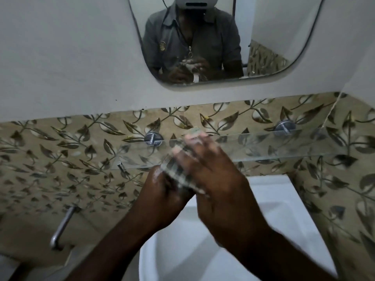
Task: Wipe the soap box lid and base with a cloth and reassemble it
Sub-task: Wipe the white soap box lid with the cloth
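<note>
A clear plastic soap box part (178,175) is held up between both hands above the sink, blurred by motion. My left hand (162,197) grips it from below and the left, with soap foam on the knuckles. My right hand (211,179) lies over its right side, fingers spread across it and reaching up to a pale green thing (195,131) at the fingertips, too blurred to name. Whether the clear part is the lid or the base cannot be told.
A glass shelf (263,147) on metal pegs runs along the leaf-patterned tile wall just behind the hands. The white sink (253,230) lies below. A metal bar (63,228) sticks out at lower left. A mirror (203,37) hangs above.
</note>
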`<action>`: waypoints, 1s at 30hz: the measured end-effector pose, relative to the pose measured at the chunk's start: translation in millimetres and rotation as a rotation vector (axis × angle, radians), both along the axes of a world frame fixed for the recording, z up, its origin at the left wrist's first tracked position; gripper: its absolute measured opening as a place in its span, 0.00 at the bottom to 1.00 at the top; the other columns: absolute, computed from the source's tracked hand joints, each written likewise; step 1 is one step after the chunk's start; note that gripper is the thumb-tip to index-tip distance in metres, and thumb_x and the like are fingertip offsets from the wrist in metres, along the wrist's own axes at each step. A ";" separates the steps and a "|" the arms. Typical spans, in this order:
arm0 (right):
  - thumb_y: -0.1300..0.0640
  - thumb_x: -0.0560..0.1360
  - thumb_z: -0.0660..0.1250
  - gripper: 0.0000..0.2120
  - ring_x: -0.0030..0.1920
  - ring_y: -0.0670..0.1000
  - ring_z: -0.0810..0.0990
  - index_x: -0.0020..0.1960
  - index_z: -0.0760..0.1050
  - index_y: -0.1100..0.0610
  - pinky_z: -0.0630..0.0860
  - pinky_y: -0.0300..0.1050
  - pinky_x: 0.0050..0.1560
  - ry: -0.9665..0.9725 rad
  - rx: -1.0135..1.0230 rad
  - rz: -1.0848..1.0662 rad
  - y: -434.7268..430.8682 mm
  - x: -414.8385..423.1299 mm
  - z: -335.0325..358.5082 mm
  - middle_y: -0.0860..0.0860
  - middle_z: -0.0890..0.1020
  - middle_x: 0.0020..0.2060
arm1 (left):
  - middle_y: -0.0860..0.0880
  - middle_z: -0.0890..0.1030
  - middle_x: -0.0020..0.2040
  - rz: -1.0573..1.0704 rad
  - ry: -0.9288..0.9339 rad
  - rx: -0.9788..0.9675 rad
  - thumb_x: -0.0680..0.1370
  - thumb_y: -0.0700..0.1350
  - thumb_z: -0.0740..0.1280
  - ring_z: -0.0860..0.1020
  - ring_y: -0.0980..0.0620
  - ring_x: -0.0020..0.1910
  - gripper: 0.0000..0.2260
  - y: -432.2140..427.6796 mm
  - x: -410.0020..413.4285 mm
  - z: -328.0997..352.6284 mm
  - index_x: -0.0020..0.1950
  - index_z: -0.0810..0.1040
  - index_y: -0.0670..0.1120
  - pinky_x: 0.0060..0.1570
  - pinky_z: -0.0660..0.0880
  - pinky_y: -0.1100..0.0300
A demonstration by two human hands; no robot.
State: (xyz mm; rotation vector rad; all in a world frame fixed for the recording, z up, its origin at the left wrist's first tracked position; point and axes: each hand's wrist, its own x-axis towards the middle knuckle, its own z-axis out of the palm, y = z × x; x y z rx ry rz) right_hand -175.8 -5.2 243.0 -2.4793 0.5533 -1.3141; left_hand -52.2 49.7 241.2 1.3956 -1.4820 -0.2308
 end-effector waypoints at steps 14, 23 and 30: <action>0.62 0.68 0.54 0.29 0.73 0.52 0.67 0.68 0.74 0.56 0.62 0.45 0.74 0.023 0.129 0.132 -16.8 6.4 1.1 0.53 0.74 0.69 | 0.42 0.78 0.35 0.097 0.130 -0.009 0.67 0.36 0.70 0.71 0.57 0.28 0.04 -3.8 2.1 -4.8 0.38 0.75 0.43 0.28 0.70 0.64; 0.70 0.73 0.59 0.27 0.63 0.43 0.77 0.69 0.73 0.51 0.72 0.48 0.67 -0.211 0.867 0.295 -18.7 2.3 -7.8 0.44 0.81 0.61 | 0.42 0.84 0.42 -0.026 0.976 -0.111 0.65 0.30 0.68 0.83 0.44 0.41 0.18 -12.8 5.4 6.9 0.54 0.79 0.39 0.37 0.81 0.49; 0.67 0.67 0.60 0.25 0.53 0.48 0.83 0.60 0.78 0.50 0.77 0.48 0.59 -0.260 1.022 0.320 -23.7 -15.8 -13.5 0.47 0.85 0.52 | 0.44 0.83 0.41 -0.018 1.155 -0.136 0.67 0.34 0.65 0.82 0.49 0.38 0.19 -17.2 8.0 14.8 0.57 0.76 0.40 0.34 0.80 0.53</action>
